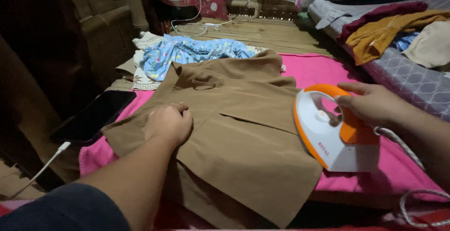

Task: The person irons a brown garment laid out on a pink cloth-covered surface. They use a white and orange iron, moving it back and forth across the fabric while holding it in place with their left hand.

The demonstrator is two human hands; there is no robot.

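Note:
A brown garment (243, 132) lies spread flat on a pink cloth (318, 69). My left hand (168, 124) rests on the garment's left part, fingers curled and pressing the fabric down. My right hand (372, 103) grips the orange handle of a white and orange iron (328, 139). The iron stands on its heel on the pink cloth, just right of the garment's edge, soleplate facing the garment. Its braided cord (405, 149) trails to the lower right.
A dark phone (93, 116) with a white charging cable (44, 167) lies left of the pink cloth. A blue patterned cloth (187, 53) sits behind the garment. Folded clothes (389, 31) are piled on a grey mattress (412, 83) at right. Slatted wooden floor (272, 31) lies behind.

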